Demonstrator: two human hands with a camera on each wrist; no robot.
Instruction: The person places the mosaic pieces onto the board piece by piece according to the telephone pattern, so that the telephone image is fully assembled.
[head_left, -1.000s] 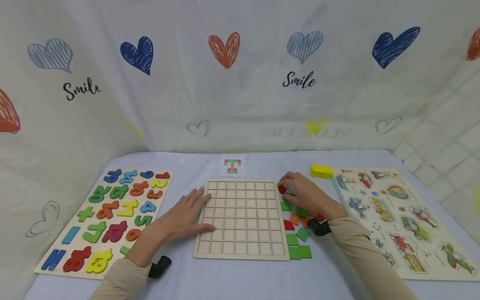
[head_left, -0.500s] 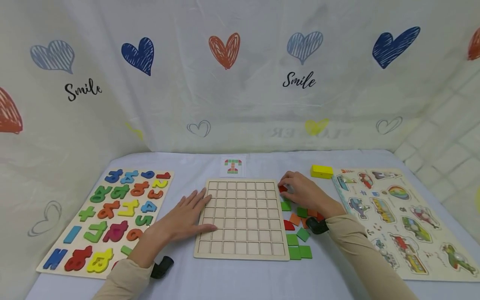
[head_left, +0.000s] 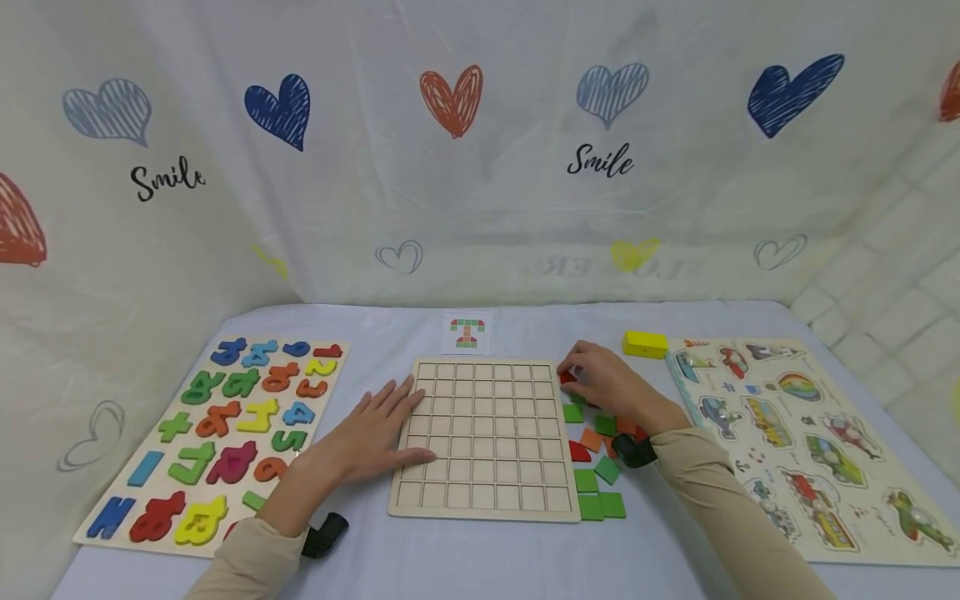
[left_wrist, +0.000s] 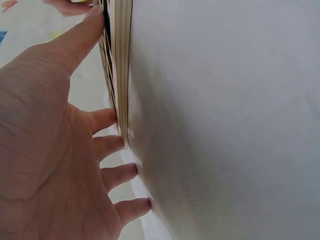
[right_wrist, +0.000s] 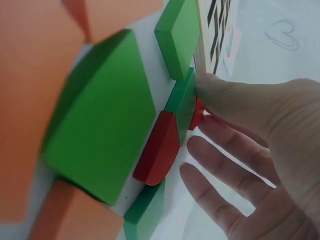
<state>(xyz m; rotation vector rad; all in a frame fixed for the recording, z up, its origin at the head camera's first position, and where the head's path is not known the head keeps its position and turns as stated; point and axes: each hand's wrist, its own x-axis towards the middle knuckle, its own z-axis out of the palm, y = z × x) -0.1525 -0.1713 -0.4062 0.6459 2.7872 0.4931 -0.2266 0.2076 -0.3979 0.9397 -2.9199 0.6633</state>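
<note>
A wooden grid board lies flat in the middle of the table. My left hand rests on its left side, fingers spread, thumb over the lower left squares. In the left wrist view those fingers reach along the board's edge. Beyond the board's upper right corner, my right hand pinches a small red tile between thumb and fingers. The right wrist view shows this red tile mostly hidden behind the thumb. Beside it are a green tile and a round-edged red tile.
Green square tiles, orange tiles and a red tile lie along the board's right side. A picture card sits behind it. A number puzzle is left; a picture puzzle and yellow block are right.
My right fingers have closed in slightly round the red tile, and less of it shows. The left hand stays on the board.
</note>
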